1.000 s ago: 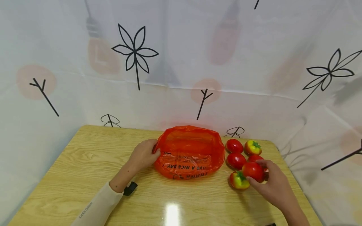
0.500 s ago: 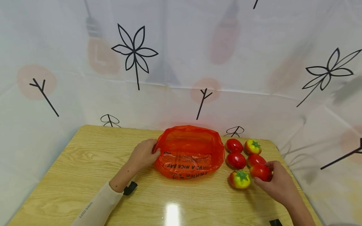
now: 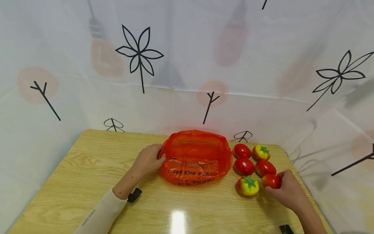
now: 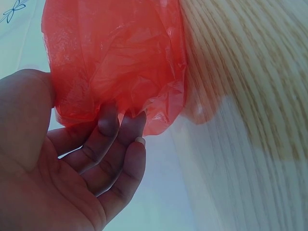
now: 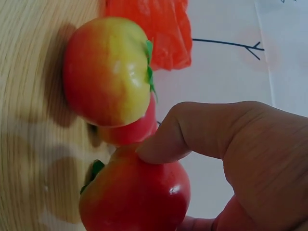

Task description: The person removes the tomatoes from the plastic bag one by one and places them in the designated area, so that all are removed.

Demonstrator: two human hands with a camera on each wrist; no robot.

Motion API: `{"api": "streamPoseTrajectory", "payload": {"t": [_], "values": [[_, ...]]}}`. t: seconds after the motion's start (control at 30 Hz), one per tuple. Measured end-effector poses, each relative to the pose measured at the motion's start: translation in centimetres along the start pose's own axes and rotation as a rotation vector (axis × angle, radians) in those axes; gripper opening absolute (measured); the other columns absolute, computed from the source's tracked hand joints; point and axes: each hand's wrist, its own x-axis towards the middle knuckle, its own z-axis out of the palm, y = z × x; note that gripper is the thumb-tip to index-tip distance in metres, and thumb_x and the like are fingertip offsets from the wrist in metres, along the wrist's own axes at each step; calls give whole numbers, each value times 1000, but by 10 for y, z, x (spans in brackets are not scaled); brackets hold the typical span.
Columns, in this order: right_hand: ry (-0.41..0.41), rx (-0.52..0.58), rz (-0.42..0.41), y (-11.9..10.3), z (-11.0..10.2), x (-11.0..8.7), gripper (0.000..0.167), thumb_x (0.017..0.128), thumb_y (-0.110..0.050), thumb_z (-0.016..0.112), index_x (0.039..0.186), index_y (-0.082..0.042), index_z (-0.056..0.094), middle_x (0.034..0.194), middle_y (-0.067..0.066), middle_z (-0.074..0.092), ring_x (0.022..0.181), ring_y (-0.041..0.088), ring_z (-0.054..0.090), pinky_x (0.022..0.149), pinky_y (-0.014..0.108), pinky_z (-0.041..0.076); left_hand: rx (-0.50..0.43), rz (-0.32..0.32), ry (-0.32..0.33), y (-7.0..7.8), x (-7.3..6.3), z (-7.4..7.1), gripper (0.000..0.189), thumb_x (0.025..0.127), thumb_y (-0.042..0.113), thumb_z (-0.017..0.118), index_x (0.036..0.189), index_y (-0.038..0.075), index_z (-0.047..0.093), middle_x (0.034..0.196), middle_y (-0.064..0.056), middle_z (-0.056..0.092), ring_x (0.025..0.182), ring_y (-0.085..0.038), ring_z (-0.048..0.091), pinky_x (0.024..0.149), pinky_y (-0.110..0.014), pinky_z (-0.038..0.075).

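Observation:
A red plastic bag (image 3: 194, 156) with black print stands with its mouth spread wide in the middle of the table. My left hand (image 3: 149, 158) pinches its left rim; in the left wrist view the fingertips press into the thin red film (image 4: 120, 53). At the right my right hand (image 3: 288, 191) grips a red tomato (image 3: 271, 181) between thumb and fingers, low at the table. Its green leaves (image 5: 96, 169) face down toward the wood in the right wrist view. Close by lies a yellow-red tomato (image 3: 247, 186) with its green top showing.
Several more tomatoes lie between the bag and the table's right edge: red ones (image 3: 244, 166) and a yellow-red one (image 3: 261, 152) at the back. A white patterned cloth (image 3: 187, 65) hangs behind and beside the wooden table (image 3: 87, 169).
My right hand has moved right and slightly nearer with the red tomato, away from the yellow-red one, and lower toward the table. My left hand and the bag have stayed put.

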Motion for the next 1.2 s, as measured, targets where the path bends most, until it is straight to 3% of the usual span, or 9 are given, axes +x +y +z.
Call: {"api": "streamPoseTrajectory", "payload": {"t": [0.2,0.53,1.2], "values": [[-44,-1,10,8,4,4,64,85,-25,81,112,16,40,97,26,56,87,32,58,71,38,51,2,-8,1,0,-1,0,8,96,16,69,98,8,70,81,1,62,68,-16,53,59,-30,48],[-44,-36,-7,14,9,7,60,84,-27,80,108,12,41,94,23,57,85,31,57,72,38,48,4,-12,-2,1,0,0,9,96,16,70,96,8,68,80,1,60,67,-17,52,58,-30,47],[-67,-111,-10,9,7,3,69,86,-33,87,115,16,49,100,30,61,91,37,60,78,49,53,-1,-20,-9,2,-1,-2,9,96,16,71,96,8,69,79,1,60,67,-17,53,58,-30,47]]}}
